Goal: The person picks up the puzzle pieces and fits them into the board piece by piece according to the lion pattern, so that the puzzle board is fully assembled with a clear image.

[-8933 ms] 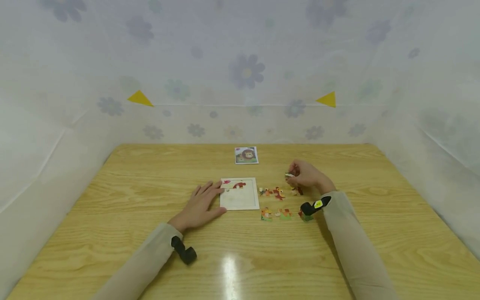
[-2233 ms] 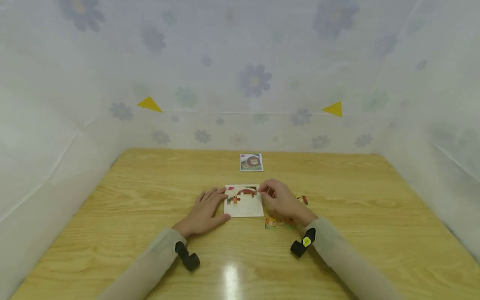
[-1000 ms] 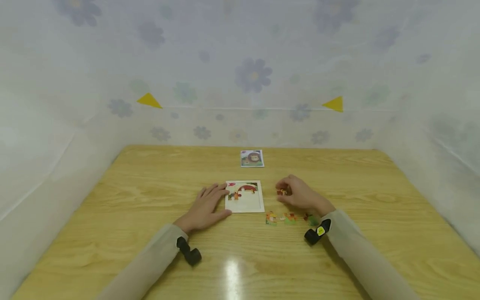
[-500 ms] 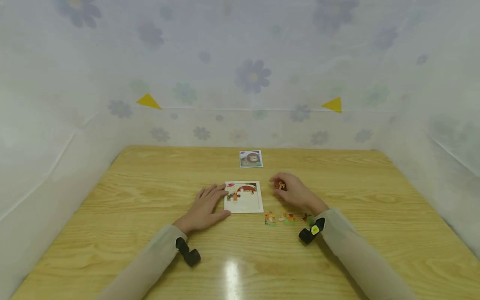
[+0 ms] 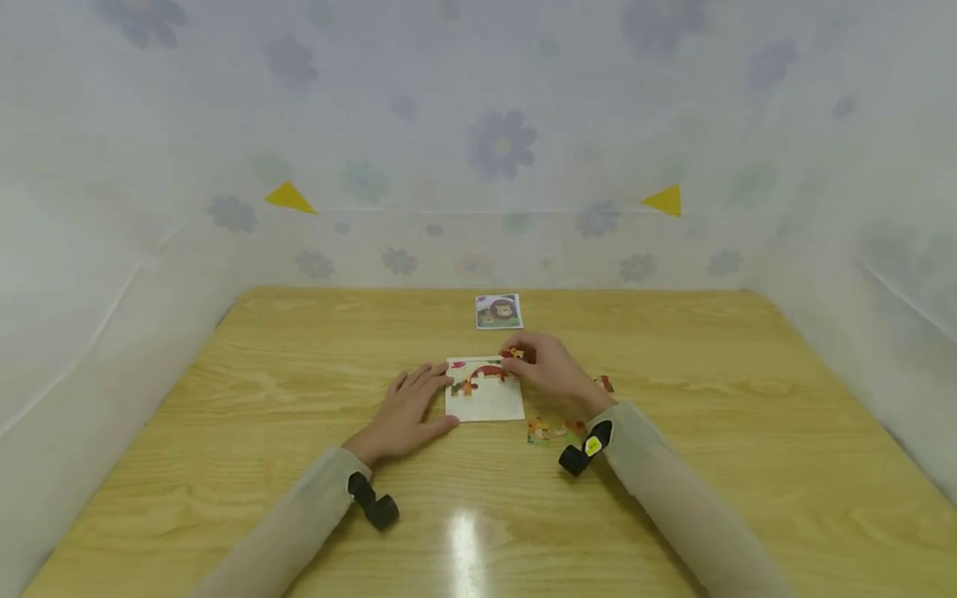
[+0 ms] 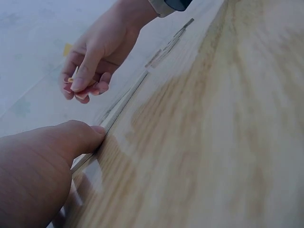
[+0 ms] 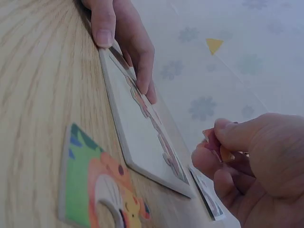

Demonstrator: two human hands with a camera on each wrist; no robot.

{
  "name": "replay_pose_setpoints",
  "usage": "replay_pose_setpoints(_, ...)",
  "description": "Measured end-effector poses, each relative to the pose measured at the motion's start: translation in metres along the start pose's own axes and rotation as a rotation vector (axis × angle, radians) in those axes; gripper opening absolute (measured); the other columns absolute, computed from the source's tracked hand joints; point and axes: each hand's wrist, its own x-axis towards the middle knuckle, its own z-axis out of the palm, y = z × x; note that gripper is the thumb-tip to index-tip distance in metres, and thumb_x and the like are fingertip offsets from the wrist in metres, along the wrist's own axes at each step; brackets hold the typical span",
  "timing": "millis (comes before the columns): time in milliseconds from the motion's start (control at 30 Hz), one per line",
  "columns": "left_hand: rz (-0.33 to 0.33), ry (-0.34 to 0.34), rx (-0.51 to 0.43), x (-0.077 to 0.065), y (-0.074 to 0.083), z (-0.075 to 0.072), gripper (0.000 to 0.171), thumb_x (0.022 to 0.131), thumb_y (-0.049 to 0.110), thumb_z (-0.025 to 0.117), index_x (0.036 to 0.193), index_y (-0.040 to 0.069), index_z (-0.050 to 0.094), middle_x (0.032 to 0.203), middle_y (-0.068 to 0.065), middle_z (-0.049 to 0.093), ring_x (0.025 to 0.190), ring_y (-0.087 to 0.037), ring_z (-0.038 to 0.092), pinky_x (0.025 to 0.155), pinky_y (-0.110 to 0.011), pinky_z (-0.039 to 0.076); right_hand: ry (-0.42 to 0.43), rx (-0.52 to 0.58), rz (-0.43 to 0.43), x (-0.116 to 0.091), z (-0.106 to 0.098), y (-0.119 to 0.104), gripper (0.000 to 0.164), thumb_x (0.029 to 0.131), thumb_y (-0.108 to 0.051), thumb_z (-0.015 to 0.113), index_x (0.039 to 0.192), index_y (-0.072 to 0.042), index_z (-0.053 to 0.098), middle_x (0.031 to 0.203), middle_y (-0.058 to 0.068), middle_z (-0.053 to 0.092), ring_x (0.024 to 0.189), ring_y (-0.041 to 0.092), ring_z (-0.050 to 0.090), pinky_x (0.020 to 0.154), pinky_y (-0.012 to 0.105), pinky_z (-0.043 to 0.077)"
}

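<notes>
One puzzle piece (image 5: 513, 354) in right hand (image 5: 552, 367)

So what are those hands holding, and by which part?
The right hand pinches a reddish puzzle piece between thumb and fingers; exactly which edges can't be told. The left hand only touches the puzzle board.

Board (image 5: 486, 409) on the table (image 5: 284, 357), fitted pieces (image 5: 488, 372) along its far side. Picture card (image 5: 498, 312) behind it. My left hand (image 5: 399, 419) at its left edge; my right hand (image 5: 549, 365) by its far right corner, held piece (image 5: 515, 354) between fingers. Loose pieces (image 5: 537, 431) right of the board, nearer me.
</notes>
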Motion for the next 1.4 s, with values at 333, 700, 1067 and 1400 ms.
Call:
replay_pose_setpoints(333, -0.013, 0.001, 0.0, 0.001, -0.003, 0.0, 0.062, 0.092, 0.045, 0.059, 0.141, 0.008, 0.045, 0.156, -0.01, 0.032, 0.146, -0.034, 0.022, 0.115, -0.061, 0.009, -0.113, 0.006, 0.083, 0.011, 0.018, -0.013, 0.029, 0.1, -0.008, 0.049, 0.128, -0.004, 0.056, 0.082, 0.006, 0.061, 0.066, 0.013, 0.054, 0.062, 0.027, 0.046)
replay_pose_setpoints(700, -0.02, -0.01, 0.005, 0.004, -0.004, 0.0, 0.062, 0.093, 0.045, 0.058, 0.141, 0.008, 0.045, 0.156, -0.01, 0.032, 0.146, -0.033, 0.021, 0.116, -0.06, 0.009, -0.059, -0.103, -0.014, 0.012, 0.029, -0.024, 0.019, 0.089, -0.006, 0.067, 0.106, -0.002, 0.06, 0.077, 0.005, 0.062, 0.061, 0.009, 0.05, 0.055, 0.022, 0.042)
replay_pose_setpoints(1067, -0.029, -0.011, 0.019, 0.003, -0.005, 0.0, 0.062, 0.093, 0.045, 0.058, 0.142, 0.009, 0.044, 0.156, -0.009, 0.031, 0.146, -0.032, 0.02, 0.116, -0.06, 0.009, -0.077, -0.266, 0.046, 0.018, 0.038, -0.027, 0.015, 0.089, -0.014, 0.068, 0.102, -0.007, 0.07, 0.073, 0.002, 0.06, 0.062, 0.011, 0.048, 0.056, 0.023, 0.039)
replay_pose_setpoints(1400, -0.014, -0.017, 0.0, 0.002, -0.004, -0.001, 0.062, 0.093, 0.043, 0.059, 0.141, 0.006, 0.045, 0.156, -0.012, 0.031, 0.146, -0.035, 0.021, 0.115, -0.062, 0.009, -0.034, -0.378, 0.111, 0.023, 0.047, -0.036, 0.015, 0.085, -0.014, 0.074, 0.098, -0.009, 0.068, 0.082, 0.007, 0.061, 0.077, 0.018, 0.052, 0.068, 0.031, 0.044)
